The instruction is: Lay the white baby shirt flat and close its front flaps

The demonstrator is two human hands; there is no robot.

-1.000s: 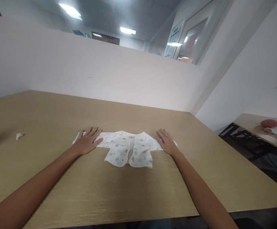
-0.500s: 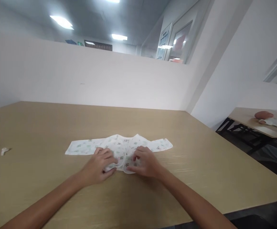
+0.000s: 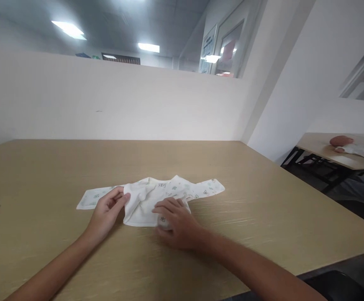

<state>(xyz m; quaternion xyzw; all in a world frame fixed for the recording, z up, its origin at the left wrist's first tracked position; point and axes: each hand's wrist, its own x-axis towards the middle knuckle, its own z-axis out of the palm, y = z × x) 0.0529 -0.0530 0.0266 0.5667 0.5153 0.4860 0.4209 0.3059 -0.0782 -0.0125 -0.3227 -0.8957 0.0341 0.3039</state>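
- The table (image 3: pixel 122 271) is broad and wood-toned; the garment lies on its near half, around the middle, sleeves reaching left and right.
- The garment (image 3: pixel 142 211) is small, white and printed, with thin cloth that looks very light, soft and limp; it should crease and shift easily rather than break, and probably isn't slippery. Its edges and seams look the best places to take hold, since a pinch mid-panel would likely bunch the cloth.
- The right hand (image 3: pixel 178 223) curls over the near right part, printed cloth caught between fingers and thumb; blur hides how firm that grip is.
- The left hand (image 3: pixel 106 209) pinches the left edge of the plain white part, thumb in front, well apart from the right hand.
- The left sleeve (image 3: pixel 91 198) and right sleeve (image 3: pixel 208 189) lie flat; their cuffs would give easy finger holds.
- The label (image 3: pixel 162 185), at the far neckline, marks a spot likely a little firmer.
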